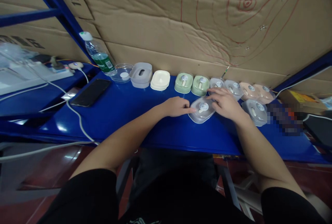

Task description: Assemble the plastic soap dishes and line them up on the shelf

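Note:
A translucent grey lidded box [201, 114] with a round label and a pale handle on its lid sits between my hands, near the front of the blue table. My left hand [176, 106] has its fingers curled in, its thumb resting on the box's left edge. From the other side my right hand [225, 102] grips the box's right edge with bent, slightly spread fingers. Its upper fingers partly cover another grey box [215, 82] in the row behind. To the right of my right hand stands a similar grey box [255, 112].
Along the cardboard wall stand green boxes [183, 83], peach boxes [250, 91], a cream box [160, 80], an open grey container [141, 75] and a clear lid [121, 73]. A water bottle [102, 58], a phone [91, 93] and white cables [77, 117] are at left.

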The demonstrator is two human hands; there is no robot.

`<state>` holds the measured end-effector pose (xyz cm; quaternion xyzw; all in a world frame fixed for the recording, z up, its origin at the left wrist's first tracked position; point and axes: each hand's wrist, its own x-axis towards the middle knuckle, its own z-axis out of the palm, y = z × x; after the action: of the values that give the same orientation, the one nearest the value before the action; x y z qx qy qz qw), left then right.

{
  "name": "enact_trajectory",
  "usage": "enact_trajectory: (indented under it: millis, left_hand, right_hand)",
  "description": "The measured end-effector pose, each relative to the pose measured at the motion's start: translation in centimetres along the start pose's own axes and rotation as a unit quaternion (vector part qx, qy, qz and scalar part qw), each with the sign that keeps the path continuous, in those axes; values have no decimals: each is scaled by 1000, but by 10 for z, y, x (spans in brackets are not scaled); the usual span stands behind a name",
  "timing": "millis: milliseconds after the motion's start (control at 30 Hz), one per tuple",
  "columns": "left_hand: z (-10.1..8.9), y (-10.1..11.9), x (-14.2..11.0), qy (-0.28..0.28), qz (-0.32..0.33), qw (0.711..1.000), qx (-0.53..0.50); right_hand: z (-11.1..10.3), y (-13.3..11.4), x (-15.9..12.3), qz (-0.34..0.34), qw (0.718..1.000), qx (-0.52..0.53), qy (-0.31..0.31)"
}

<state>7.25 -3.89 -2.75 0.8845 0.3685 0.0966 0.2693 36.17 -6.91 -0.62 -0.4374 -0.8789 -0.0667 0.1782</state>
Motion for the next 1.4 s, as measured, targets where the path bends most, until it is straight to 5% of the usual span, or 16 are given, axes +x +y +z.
enact_trajectory:
  millis: [133, 267, 400, 600, 867, 1033, 1167, 1300, 1400]
  left_hand:
    - [6, 10, -3, -42, 41, 998, -22]
    - [8, 10, -4, -60, 75, 995, 5]
    - [2, -3, -2, -22, 38, 997, 68]
    - [-11, -18, -3, 11, -21, 995, 93]
    - [-21, -25, -6, 95, -69, 985, 128]
    - [-30, -33, -8, 214, -120, 960, 133]
    - [-37, -38, -13, 263, -193, 933, 152]
    - [-44, -50, -17, 238, -258, 922, 163]
    - [-46, -60, -17, 209, -286, 920, 165]
  right_hand:
    - [0, -29, 2, 3, 999, 22, 46]
    - [1, -56, 3, -73, 995, 60, -37]
    - [-1, -50, 2, -91, 985, 84, -121]
    - [-10, -37, 0, -22, 981, 52, -186]
    - [14, -79, -1, 35, 985, 152, -70]
    - [45, -63, 3, 110, 974, 198, -25]
    - [58, -37, 8, 226, 931, 283, 36]
    - [60, -21, 12, 306, 871, 364, 121]
    - [61, -14, 14, 323, 852, 383, 153]
